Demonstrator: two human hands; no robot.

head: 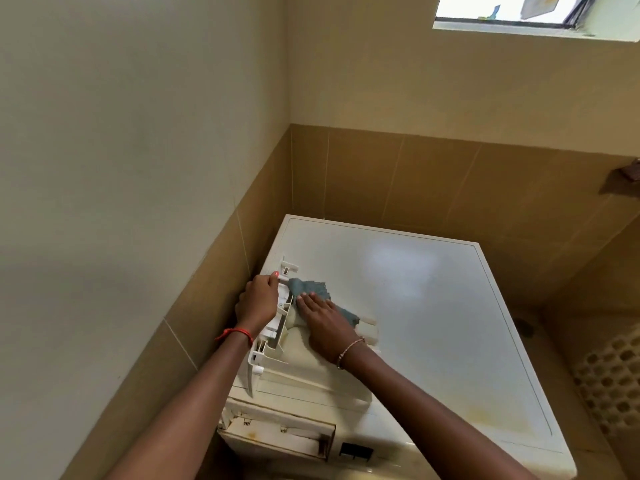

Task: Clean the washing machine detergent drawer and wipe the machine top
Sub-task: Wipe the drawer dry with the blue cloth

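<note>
While I follow through the head camera, left hand: fingers and thumb are curled round the far end of the detergent drawer, gripping it; the thumbnail is painted orange.
Right hand: flat, with fingers straight and together, pressing the cloth down against the drawer's inner side; I read it as a spread palm, not a clutch.
Cloth: grey-blue and bunched; it shows past the fingertips and again beside the knuckles on the right, with the rest hidden under the palm.
Detergent drawer: white, out of the machine, lying on the washing machine top along its left edge, with its long side running away from me and its front panel at the near left corner; I cannot tell whether it sits level or tipped on its side.
Wrists: a red thread on the left, a thin bracelet on the right.
Washing machine top: white and glossy, with a pale glare across the middle and a yellowish stain near the front right.
Drawer slot: gaping in the machine's front, just below the drawer, with brown grime along its edges.
Walls: tan tiles behind and to the left of the machine, cream paint above them.
Window: high on the far wall, bright.
Basket: pale, with honeycomb holes, to the right of the machine and cut off by the frame.
</note>
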